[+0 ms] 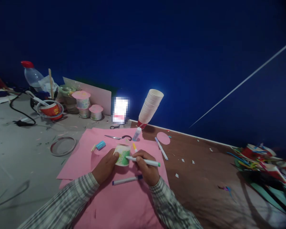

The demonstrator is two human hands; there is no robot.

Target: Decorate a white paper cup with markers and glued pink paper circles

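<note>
My left hand (pixel 106 165) grips a small paper cup (pixel 122 156) by its left side, thumb toward its front. The cup is white with green and some yellow colouring. In my right hand (pixel 146 167) is a white marker (pixel 145 161) with a green end, its tip touching or very close to the green patch on the cup. Just below the cup, a marker with a dark blue cap (pixel 126 180) lies on pink paper (pixel 119 203). Behind the cup are a yellow-tipped marker (pixel 134 147), a glue stick (pixel 137 134) and scissors (pixel 119 137).
A tall, leaning stack of paper cups (pixel 150 106) stands by the blue wall. Left are a tape roll (pixel 63 146), pink-topped cups (pixel 96 112) and a plastic bottle (pixel 33 76). A blue piece (pixel 100 145), a pink disc (pixel 163 138) and another marker (pixel 161 148) lie nearby.
</note>
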